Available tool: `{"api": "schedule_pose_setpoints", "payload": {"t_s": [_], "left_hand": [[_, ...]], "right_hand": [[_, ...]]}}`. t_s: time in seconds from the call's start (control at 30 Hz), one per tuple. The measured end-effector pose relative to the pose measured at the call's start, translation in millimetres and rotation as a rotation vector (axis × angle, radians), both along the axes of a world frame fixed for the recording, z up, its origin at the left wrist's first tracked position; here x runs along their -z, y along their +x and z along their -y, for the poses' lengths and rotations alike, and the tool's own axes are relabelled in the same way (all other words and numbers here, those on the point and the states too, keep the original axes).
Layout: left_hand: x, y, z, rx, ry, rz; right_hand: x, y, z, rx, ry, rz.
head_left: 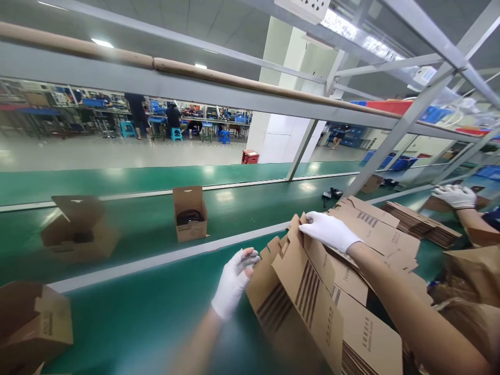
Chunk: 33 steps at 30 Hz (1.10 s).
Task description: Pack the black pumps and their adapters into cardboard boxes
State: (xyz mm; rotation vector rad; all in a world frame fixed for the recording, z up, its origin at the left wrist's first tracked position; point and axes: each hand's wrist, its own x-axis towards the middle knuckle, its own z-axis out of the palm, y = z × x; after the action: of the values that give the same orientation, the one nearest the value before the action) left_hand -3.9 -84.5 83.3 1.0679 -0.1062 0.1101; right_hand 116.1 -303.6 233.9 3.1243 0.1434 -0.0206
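My right hand (pixel 328 230), in a white glove, grips the top edge of a flat, unfolded cardboard box (pixel 308 286) with dark printed stripes. The box is held tilted, with another striped cardboard sheet (pixel 269 297) against its left side. My left hand (pixel 231 284), gloved with bare fingertips, is beside that sheet's left edge, its fingers curved and apart from the thumb; whether a fingertip touches the cardboard is hard to tell. Under and behind my right arm lie stacks of flat cardboard boxes (pixel 365 328).
On the green conveyor stand an open box (pixel 191 229) with a dark coiled cable inside and a blurred open box (pixel 80 237). Another open box (pixel 35 317) is at lower left. A co-worker's gloved hand (pixel 455 197) is at right. Metal frame bars (pixel 390 140) cross overhead.
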Motion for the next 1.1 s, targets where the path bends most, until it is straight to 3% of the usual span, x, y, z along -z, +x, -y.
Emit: {"api": "schedule_pose_setpoints", "payload": {"t_s": [0.17,0.27,0.37,0.57,0.67,0.87,0.97,1.1], "left_hand": [[17.9,12.4,-2.6,-0.011,0.14,-0.239],[29.5,18.4,-9.7,0.051,0.224,-0.282],[35.2,19.9,-13.5,0.123,0.313,-0.312],[31.2,13.8,-8.1,0.219,0.341,-0.247],[24.8,10.5,-11.4,0.237,0.351,-0.201],[16.2,7.8,-40.2,0.035,0.504,-0.177],[16.6,9.5,-53.0,0.011,0.574,-0.185],[15.3,7.1,-55.9,-0.011,0.624,-0.139]], "right_hand": [[-21.6,31.8,36.0,0.167,-0.119,0.024],[-14.9,47.1,51.8,0.256,-0.146,-0.006],[17.1,39.2,37.7,0.191,-0.155,0.014],[113.3,-2.9,-33.2,-0.211,-0.079,-0.213],[135.8,-5.1,-45.2,-0.251,-0.084,-0.316],[126.5,3.1,-33.1,-0.247,-0.077,-0.291],[122.1,1.0,-28.5,-0.247,-0.089,-0.299],[141.7,-14.4,-25.1,-0.321,-0.111,-0.318]]}}
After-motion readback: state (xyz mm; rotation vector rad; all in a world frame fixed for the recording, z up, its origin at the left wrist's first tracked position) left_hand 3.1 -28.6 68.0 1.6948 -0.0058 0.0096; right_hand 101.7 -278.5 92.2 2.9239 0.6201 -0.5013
